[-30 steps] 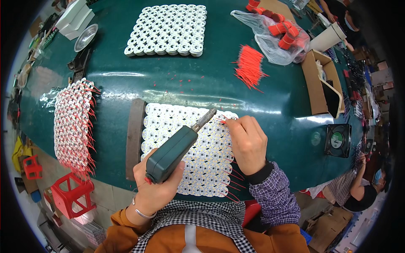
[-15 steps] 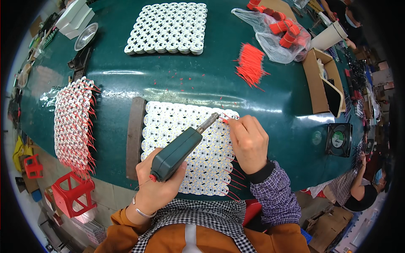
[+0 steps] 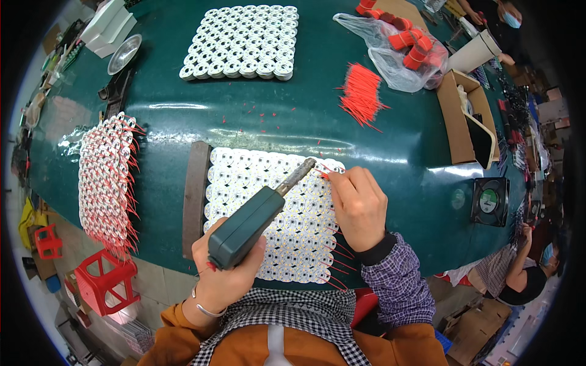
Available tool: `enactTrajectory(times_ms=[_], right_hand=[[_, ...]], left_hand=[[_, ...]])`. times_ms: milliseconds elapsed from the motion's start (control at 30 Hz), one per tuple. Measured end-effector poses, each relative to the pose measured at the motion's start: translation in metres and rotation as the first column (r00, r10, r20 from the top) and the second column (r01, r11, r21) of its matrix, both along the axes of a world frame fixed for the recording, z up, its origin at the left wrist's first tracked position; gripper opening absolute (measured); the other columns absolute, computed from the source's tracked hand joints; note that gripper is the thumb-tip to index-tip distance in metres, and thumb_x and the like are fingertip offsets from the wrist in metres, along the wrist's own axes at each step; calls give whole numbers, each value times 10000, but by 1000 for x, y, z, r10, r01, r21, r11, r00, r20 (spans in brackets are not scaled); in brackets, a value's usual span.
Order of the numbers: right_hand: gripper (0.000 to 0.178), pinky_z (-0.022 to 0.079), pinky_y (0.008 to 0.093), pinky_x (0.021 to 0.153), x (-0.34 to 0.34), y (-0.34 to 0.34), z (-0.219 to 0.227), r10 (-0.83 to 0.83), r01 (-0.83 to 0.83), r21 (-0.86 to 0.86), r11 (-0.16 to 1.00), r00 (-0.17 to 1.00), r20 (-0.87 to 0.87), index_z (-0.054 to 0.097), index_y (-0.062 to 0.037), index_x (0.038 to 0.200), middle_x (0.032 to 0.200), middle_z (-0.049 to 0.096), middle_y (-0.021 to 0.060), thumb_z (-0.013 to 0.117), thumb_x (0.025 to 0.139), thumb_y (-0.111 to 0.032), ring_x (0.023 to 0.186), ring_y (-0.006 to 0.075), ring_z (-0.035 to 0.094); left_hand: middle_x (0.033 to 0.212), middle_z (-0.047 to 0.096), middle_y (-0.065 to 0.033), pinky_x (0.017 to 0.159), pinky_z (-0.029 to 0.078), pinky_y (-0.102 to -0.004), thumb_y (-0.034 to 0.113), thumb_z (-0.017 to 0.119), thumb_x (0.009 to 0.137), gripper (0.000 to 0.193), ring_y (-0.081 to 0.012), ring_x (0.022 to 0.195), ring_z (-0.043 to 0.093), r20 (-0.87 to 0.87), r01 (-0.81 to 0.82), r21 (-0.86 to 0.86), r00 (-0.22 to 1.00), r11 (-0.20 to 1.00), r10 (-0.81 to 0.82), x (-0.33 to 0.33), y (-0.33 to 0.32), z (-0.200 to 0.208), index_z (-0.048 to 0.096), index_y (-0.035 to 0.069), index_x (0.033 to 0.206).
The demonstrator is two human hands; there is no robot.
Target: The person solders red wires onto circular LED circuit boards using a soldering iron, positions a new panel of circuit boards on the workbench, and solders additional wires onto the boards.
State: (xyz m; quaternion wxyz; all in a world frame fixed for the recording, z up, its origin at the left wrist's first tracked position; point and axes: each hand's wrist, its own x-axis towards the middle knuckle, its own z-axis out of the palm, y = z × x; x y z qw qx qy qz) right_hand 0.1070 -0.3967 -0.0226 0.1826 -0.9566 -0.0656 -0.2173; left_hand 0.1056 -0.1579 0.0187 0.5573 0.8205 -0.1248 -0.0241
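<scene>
My left hand [image 3: 227,274] is wrapped round a dark green soldering gun [image 3: 247,227]. Its tip hovers over the far right part of a panel of round white LED boards [image 3: 268,213] in front of me. At the panel's far right corner my right hand [image 3: 361,206] pinches a short red wire [image 3: 324,175], one end on the boards close to the tip. Whether that end touches its board is too small to tell. Along the panel's near right edge several red wires [image 3: 342,259] stick out. A dark bar [image 3: 196,198] lies against the panel's left side.
Another board panel [image 3: 107,183], bristling with red wires, lies at left; a stack of bare panels [image 3: 241,43] stands at the back. Cut red wires [image 3: 361,94], a plastic bag [image 3: 390,64], a cardboard box [image 3: 455,122] and a small fan [image 3: 490,201] are to the right.
The soldering gun has drawn back slightly to the left and toward me, its tip lifting away from the wire. My right hand has barely moved.
</scene>
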Motion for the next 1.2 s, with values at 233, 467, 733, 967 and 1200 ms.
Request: enactTrajectory(times_ms=[233, 467, 733, 967, 1200], right_hand=[[205, 465, 356, 630, -3, 4, 7, -44, 44, 1, 999, 999, 9, 683, -4, 937, 810, 529, 66, 680, 735, 28, 772, 237, 572], [194, 454, 359, 621, -14, 8, 3, -17, 13, 67, 998, 998, 64, 699, -17, 936, 779, 532, 61, 700, 749, 33, 731, 235, 566], [235, 461, 359, 546, -16, 7, -4, -54, 48, 188, 981, 998, 28, 720, -60, 922, 746, 501, 59, 742, 725, 65, 690, 224, 563], [252, 467, 354, 551, -16, 9, -7, -63, 59, 155, 986, 998, 21, 728, -66, 944, 747, 499, 51, 731, 719, 49, 691, 213, 564], [263, 474, 344, 567, -15, 7, -9, -51, 47, 137, 989, 998, 24, 734, -67, 943, 752, 503, 52, 719, 706, 44, 700, 213, 572]], left_hand=[[813, 677, -58, 584, 477, -253, -18, 769, 763, 187, -92, 657, 605, -48, -84, -101, 996, 991, 80, -8, 5, 0, 708, -36, 939], [804, 676, -60, 590, 470, -248, -28, 766, 766, 187, -85, 659, 595, -139, -106, -138, 986, 985, 86, -12, 5, 1, 708, -40, 943], [815, 678, -64, 594, 473, -247, -19, 767, 777, 183, -90, 669, 601, -161, -50, -136, 987, 990, 28, -15, 2, 0, 704, -37, 948], [792, 672, -52, 594, 474, -244, -8, 768, 792, 168, -78, 663, 594, -206, -33, -101, 978, 994, 12, -16, 5, -3, 702, -26, 945], [754, 649, -30, 562, 443, -242, 4, 770, 799, 141, -67, 625, 555, -197, 5, -84, 980, 996, -22, -16, 3, -4, 685, -19, 909]])
